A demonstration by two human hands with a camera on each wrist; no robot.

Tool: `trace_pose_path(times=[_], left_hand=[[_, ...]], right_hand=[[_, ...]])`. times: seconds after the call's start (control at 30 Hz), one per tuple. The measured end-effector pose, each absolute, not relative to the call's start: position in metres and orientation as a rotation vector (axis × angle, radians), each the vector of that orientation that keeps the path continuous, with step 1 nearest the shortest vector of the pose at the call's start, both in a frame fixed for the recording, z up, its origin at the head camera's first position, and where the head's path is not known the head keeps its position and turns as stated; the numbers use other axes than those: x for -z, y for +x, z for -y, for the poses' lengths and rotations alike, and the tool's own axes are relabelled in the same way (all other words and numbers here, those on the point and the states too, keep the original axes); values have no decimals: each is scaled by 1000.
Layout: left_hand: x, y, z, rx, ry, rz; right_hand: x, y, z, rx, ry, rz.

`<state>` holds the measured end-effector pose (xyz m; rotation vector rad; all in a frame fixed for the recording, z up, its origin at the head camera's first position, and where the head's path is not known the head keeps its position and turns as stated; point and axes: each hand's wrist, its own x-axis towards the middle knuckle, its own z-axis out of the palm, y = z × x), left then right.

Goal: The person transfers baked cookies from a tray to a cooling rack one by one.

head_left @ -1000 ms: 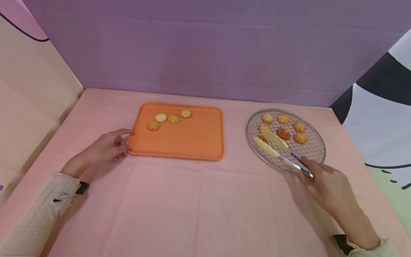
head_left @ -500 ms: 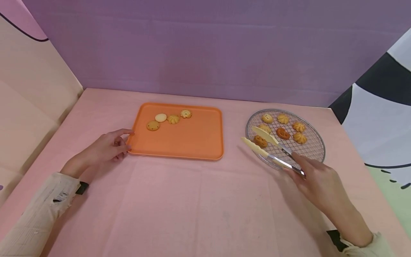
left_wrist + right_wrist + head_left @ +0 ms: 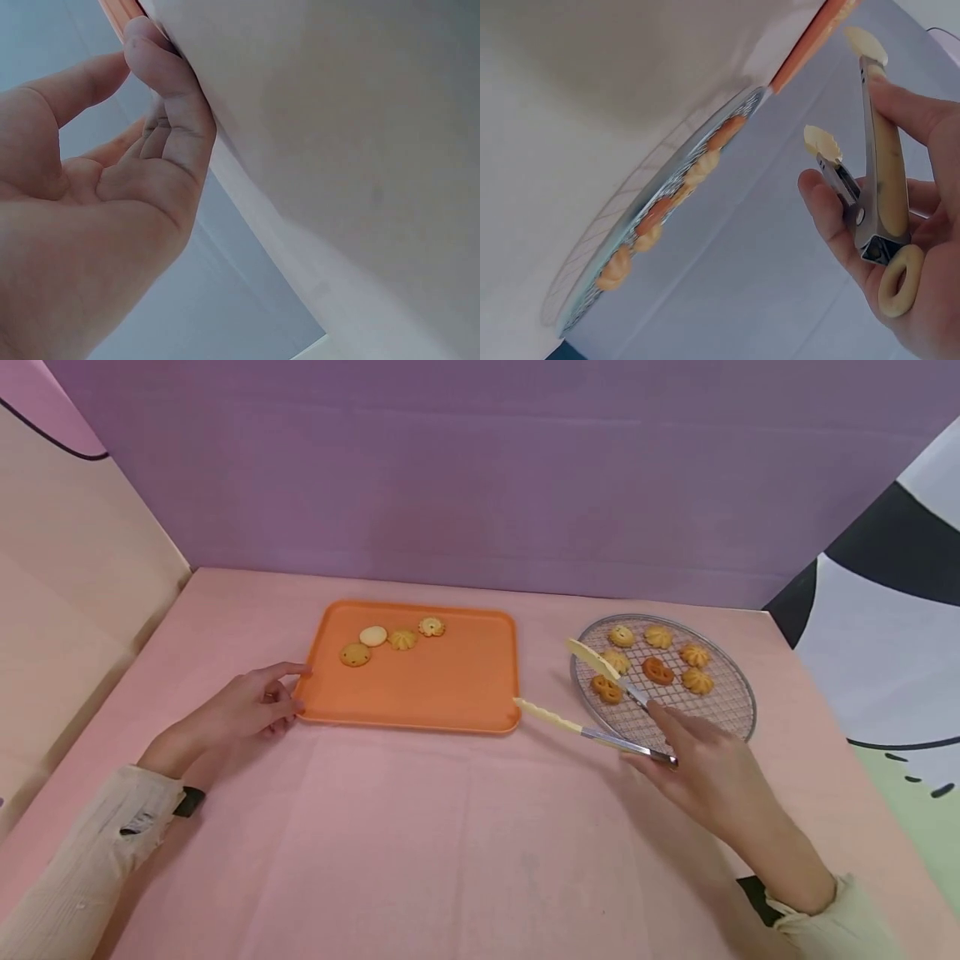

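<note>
My left hand (image 3: 243,700) touches the left edge of the orange tray (image 3: 450,693) with thumb and index finger apart; its other fingers bend loosely beneath. My right hand (image 3: 705,768) grips metal tongs (image 3: 626,739) with cream scalloped tips. The tong arms are spread wide, with nothing between them. One tip is by the tray's lower right corner, the other above the left rim of the round wire rack (image 3: 727,710). Near the tongs lie a pretzel-shaped cookie (image 3: 606,689) and a piped cookie (image 3: 617,661). In the right wrist view the tongs (image 3: 881,165) lie across the palm.
On the tray lie a round chip cookie (image 3: 356,654), a pale round cookie (image 3: 372,637), a swirl cookie (image 3: 402,639) and a flower-shaped cookie (image 3: 431,627). More cookies sit on the rack, including another pretzel-shaped one (image 3: 657,671). A purple wall (image 3: 480,485) stands behind the pink-covered table (image 3: 420,843).
The right hand has moved left with the tongs, away from the pretzel-shaped cookie on the rack, and the tong arms have spread wider. The left hand stays at the tray edge.
</note>
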<state>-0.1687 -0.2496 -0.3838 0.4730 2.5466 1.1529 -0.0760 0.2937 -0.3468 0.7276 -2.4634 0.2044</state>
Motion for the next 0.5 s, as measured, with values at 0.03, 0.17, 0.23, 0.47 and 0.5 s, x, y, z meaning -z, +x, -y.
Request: trace_pose_path(times=[0.03, 0.17, 0.23, 0.47, 0.5], left_hand=[[384, -168, 250, -1156, 474, -2545], [384, -168, 250, -1160, 473, -2545], [385, -167, 250, -1155, 469, -2546], [384, -167, 249, -1142, 468, -2561], [384, -168, 248, -1143, 470, -2561]], right_hand=[[347, -77, -291, -203, 736, 2457], [345, -80, -283, -194, 766, 2446], [344, -82, -278, -193, 774, 2452], [340, -92, -264, -200, 832, 2421], [340, -93, -263, -200, 839, 2422]])
